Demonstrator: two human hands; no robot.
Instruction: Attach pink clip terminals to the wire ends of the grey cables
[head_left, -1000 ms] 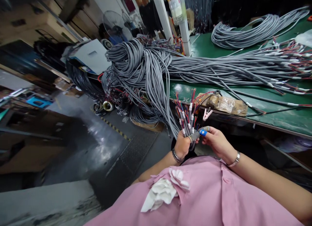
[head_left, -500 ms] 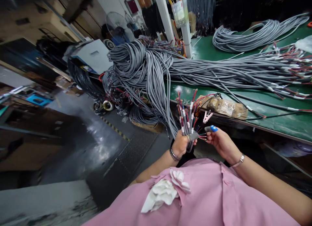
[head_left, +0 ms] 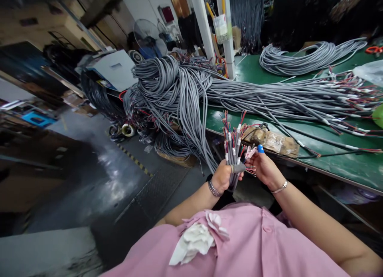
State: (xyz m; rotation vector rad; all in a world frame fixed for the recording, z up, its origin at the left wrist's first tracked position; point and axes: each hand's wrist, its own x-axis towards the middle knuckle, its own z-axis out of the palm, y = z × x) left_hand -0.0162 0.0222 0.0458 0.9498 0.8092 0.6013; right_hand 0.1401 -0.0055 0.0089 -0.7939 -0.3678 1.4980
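My left hand (head_left: pixel 224 176) is wrapped around a bundle of grey cables (head_left: pixel 231 149), its thumb in a grey finger cover lying across them. The cables stand roughly upright, with white bands and coloured wire ends on top. Several thin coloured wires (head_left: pixel 250 171) fan out sideways from this hand. Close to these wires, my right hand (head_left: pixel 267 169) has its fingers bent in and its blue-capped thumb pointing up. What lies between its fingertips is hidden. A pink clip (head_left: pixel 250 152) shows right at the right hand's fingertips; I cannot tell whether they touch it.
A green table (head_left: pixel 338 165) carries a long spread of grey cables (head_left: pixel 269 95), a coiled cable bundle (head_left: pixel 299 59) and a taped cardboard block (head_left: pixel 277 142). More cables (head_left: pixel 191 109) hang over its left end. Orange-handled scissors (head_left: pixel 374 50) lie far right.
My right hand has moved closer to my left hand and the pink clip, its thumb now turned up. My left hand keeps its grip on the cables. The view has shifted slightly.
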